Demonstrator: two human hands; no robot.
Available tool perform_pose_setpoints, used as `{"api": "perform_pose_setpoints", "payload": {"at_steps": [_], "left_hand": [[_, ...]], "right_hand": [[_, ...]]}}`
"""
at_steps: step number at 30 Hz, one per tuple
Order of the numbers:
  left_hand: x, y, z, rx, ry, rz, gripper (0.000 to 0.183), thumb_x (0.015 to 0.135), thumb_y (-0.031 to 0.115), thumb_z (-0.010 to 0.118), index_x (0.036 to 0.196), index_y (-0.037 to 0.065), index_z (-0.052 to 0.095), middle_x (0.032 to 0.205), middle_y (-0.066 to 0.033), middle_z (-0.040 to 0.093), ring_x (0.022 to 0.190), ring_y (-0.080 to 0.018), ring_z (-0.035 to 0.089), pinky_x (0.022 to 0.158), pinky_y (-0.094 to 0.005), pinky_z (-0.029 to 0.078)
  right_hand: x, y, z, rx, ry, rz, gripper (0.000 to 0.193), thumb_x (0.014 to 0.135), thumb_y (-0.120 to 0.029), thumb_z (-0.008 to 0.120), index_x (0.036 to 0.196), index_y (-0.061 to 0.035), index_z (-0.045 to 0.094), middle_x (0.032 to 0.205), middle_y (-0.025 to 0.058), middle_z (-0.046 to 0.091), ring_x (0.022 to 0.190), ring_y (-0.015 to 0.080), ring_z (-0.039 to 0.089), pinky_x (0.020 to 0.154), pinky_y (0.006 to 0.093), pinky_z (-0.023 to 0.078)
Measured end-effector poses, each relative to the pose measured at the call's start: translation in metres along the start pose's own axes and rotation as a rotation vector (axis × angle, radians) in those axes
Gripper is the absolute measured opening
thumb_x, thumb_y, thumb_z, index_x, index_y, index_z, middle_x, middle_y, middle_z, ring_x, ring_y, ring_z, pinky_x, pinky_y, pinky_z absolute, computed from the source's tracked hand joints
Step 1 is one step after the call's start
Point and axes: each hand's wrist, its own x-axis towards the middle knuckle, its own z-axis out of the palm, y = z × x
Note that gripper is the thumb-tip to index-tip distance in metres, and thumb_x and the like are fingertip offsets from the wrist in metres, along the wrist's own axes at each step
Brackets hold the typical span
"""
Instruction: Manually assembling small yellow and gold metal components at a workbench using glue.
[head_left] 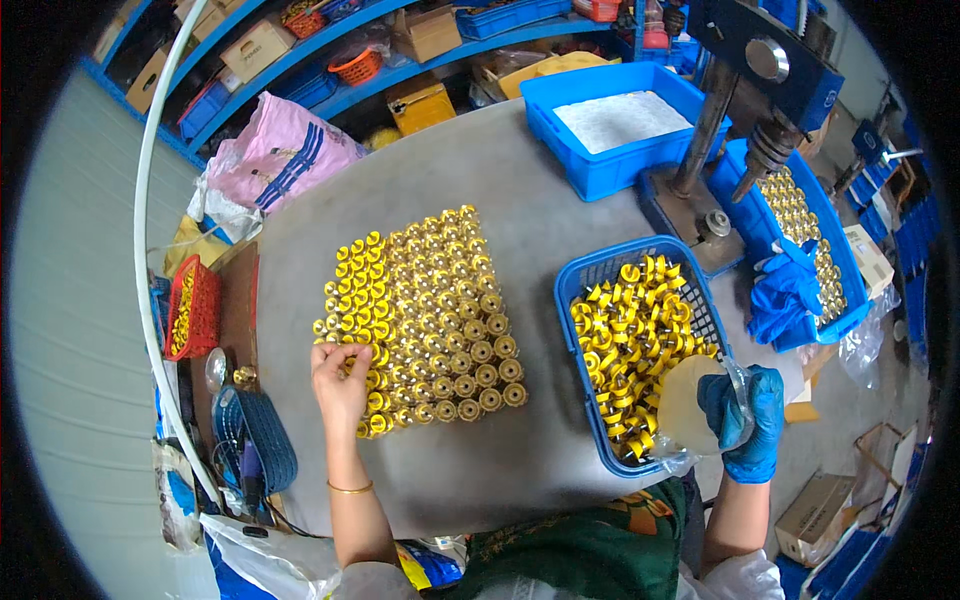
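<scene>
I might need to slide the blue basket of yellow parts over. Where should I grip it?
Probably by the rim along the long left side of the blue basket, coming from the left: that edge is raised and exposed, whereas the right hand and translucent container crowd the near-right corner.

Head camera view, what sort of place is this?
Probably a small factory or assembly workshop: rows of brass-coloured parts cover part of the worktable, a press-like machine stands at its edge, and blue shelving holds boxes and baskets behind.
</scene>
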Motion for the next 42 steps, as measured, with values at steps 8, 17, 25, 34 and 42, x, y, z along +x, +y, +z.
{"api": "perform_pose_setpoints", "payload": {"at_steps": [8,17,25,34,42], "left_hand": [[0.004,-0.004,0.015,0.021,0.002,0.053,0.010,0.066,0.008,0.066,0.073,0.002,0.062,0.073,-0.0039,0.040,0.064,-0.0122,0.043,0.052,-0.0227,0.040],[0.003,-0.010,0.019,-0.029,-0.003,0.040,0.009,0.066,0.006,0.065,0.074,0.002,0.062,0.073,-0.0032,0.039,0.062,-0.0114,0.041,0.051,-0.0222,0.038],[-0.002,-0.001,0.012,0.150,0.083,0.219,0.013,0.062,0.005,0.066,0.075,0.005,0.064,0.066,-0.0053,0.038,0.060,-0.0175,0.042,0.055,-0.0292,0.037],[-0.004,0.006,0.013,0.222,-0.004,0.184,0.013,0.062,0.006,0.066,0.075,0.006,0.064,0.068,-0.0060,0.042,0.062,-0.0193,0.045,0.058,-0.0286,0.038],[-0.016,0.126,0.039,-0.140,-0.211,0.514,0.021,0.065,0.005,0.064,0.085,0.003,0.061,0.075,-0.0071,0.047,0.069,-0.0193,0.047,0.062,-0.0278,0.040]], "right_hand": [[-0.001,-0.005,0.003,-0.025,0.036,0.028,0.045,0.081,-0.037,0.042,0.045,-0.0116,0.039,0.035,0.0017,0.038,0.031,0.0153,0.034,0.041,0.0278,0.028],[0.003,-0.009,0.004,-0.040,0.003,0.025,0.045,0.080,-0.038,0.043,0.044,-0.0121,0.038,0.035,0.0016,0.039,0.031,0.0152,0.034,0.041,0.0276,0.028],[0.003,-0.006,0.001,0.101,-0.008,0.067,0.040,0.075,-0.034,0.053,0.048,-0.0055,0.048,0.040,0.0077,0.048,0.035,0.0153,0.043,0.040,0.0264,0.035],[-0.001,-0.013,-0.006,0.025,0.001,0.114,0.040,0.073,-0.036,0.055,0.056,0.0003,0.053,0.047,0.0075,0.051,0.040,0.0129,0.047,0.041,0.0232,0.037],[-0.001,-0.010,-0.017,-0.166,-0.187,-0.029,0.048,0.045,-0.016,0.075,0.087,0.0002,0.058,0.074,0.0052,0.060,0.070,0.0161,0.057,0.069,0.0290,0.045]]}}
